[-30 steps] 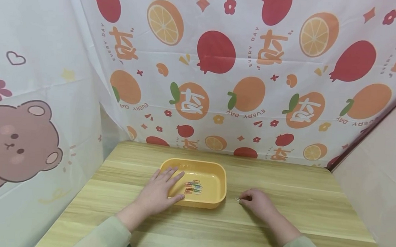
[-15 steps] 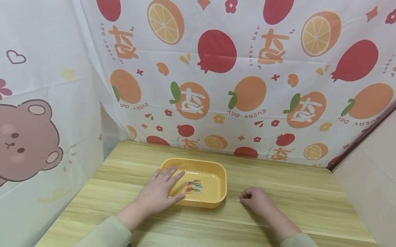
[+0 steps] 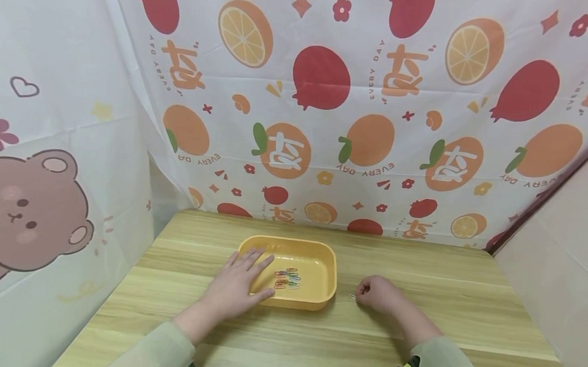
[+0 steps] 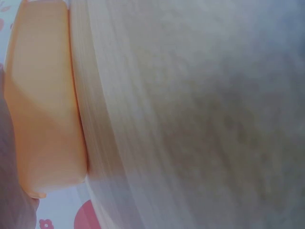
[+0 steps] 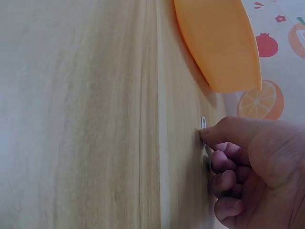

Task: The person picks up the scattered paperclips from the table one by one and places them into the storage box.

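Observation:
A yellow plastic tray [image 3: 319,273] sits on the table, with several coloured paper clips [image 3: 287,278] lying on its floor. My left hand [image 3: 234,283] rests over the tray's left side, fingers spread and fairly straight across the rim. To the right of the tray, my right hand [image 3: 380,294] pinches a pale paper clip [image 3: 352,296] close to the tabletop. In the right wrist view the thumb and a finger grip this clip [image 5: 203,122], one end of it sticking out; the other fingers are curled. The left wrist view shows mostly the tray's outer wall [image 4: 47,105].
The wood-grain table [image 3: 285,344] ends at a fruit-printed cloth [image 3: 318,151] behind. A bear-printed cloth [image 3: 38,209] hangs on the left, and a pale cloth [image 3: 564,264] on the right.
My right wrist has turned slightly, and its dark wrist strap has shifted left. The right fingers look more curled, still on the paper clip. The left hand and tray stay put.

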